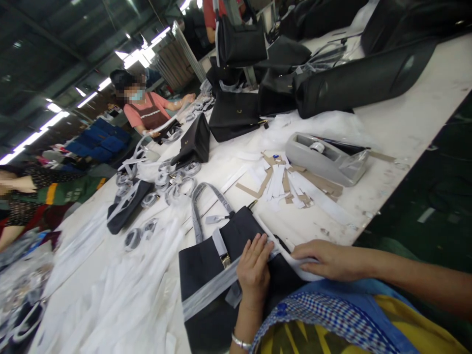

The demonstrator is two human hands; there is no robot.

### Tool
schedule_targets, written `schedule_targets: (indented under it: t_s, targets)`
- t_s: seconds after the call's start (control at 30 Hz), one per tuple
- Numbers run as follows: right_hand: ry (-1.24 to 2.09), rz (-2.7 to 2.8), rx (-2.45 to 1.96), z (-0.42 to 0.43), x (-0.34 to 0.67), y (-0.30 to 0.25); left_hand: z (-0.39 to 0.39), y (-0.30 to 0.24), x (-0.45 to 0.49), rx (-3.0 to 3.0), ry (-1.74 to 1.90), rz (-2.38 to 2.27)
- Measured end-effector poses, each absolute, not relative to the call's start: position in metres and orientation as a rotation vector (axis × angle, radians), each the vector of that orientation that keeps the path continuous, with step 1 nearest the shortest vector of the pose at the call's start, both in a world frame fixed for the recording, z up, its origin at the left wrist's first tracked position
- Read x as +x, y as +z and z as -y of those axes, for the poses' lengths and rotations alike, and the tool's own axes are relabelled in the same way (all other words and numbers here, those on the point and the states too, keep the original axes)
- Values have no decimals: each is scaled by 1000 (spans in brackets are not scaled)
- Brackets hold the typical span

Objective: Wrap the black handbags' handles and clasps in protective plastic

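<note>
A black handbag (206, 268) lies on the white table in front of me, crossed by a pale translucent band, with a gold clasp (225, 260) and a wrapped handle (197, 216) standing up at its far side. My left hand (254, 270) lies flat on the bag, fingers stretched out together over the band. Beside it, at the bag's near edge, my right hand (324, 258) is closed on a white wrapping strip (295, 265). That strip runs along the bag's edge. Part of the bag is hidden under my hands and forearm.
A grey tape dispenser (324, 157) stands by scattered paper and card strips (282, 184). White wrapping sheets (121, 285) and wrapped straps (173, 182) cover the left side. More black bags (236, 113) stand farther back. A masked person (147, 110) works across the table.
</note>
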State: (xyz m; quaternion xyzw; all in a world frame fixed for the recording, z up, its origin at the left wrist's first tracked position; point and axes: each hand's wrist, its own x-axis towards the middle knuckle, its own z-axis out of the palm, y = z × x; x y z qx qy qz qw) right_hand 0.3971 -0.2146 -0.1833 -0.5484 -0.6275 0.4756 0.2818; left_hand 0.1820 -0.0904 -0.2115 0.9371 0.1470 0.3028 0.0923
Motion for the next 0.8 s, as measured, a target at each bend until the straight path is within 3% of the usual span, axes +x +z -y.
schedule_targets:
  t_s: [0.1,0.33,0.43,0.53,0.7,0.8]
  targets:
    - [1188,1781,-1518,215,400,-176,90,-211,181,2759,888,-454]
    - [505,1866,-1532,212,375,-191,90,-211,177,2639,954,-399]
    - [389,1722,-1518,212,361,-205,90,-211,176,2588,1004,-401]
    - [529,1417,-1550,214,352,-209,88,-212,175,2549,1036,-425]
    - [1128,752,-1420,226,349,-204,86,-217,174,2550,991,-450]
    - [1189,455,-1375,231,349,-210,87,-219,174,2550,990,-463]
